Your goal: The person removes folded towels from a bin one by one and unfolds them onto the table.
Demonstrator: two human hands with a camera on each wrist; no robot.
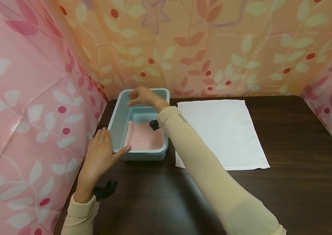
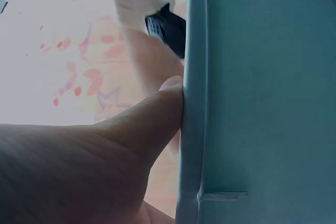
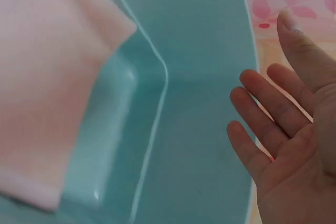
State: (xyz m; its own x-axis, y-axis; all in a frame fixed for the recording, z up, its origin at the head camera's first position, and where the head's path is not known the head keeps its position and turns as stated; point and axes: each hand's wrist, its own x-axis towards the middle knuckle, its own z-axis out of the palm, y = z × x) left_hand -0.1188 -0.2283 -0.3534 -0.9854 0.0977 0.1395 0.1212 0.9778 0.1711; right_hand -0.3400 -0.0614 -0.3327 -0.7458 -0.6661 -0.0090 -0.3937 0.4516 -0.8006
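Note:
A pale blue plastic basin [image 1: 139,151] stands at the left of the table, with a folded pink cloth [image 1: 143,135] lying on its floor. At the near left corner is my left hand [image 1: 99,153], its fingers straight along the outer left side and its thumb stretched along the front rim; the left wrist view shows the thumb tip against the rim. Over the basin's far end hangs my right hand [image 1: 145,96], fingers loosely bent and holding nothing. In the right wrist view its fingers [image 3: 257,114] are spread apart beside the basin wall, away from the cloth.
Flat on the table, right of the basin, lies a white towel [image 1: 224,130] with a small tag at its far left corner. The dark wooden table [image 1: 309,143] is bordered by floral curtains [image 1: 224,49] at the back and sides. My right forearm crosses over the towel.

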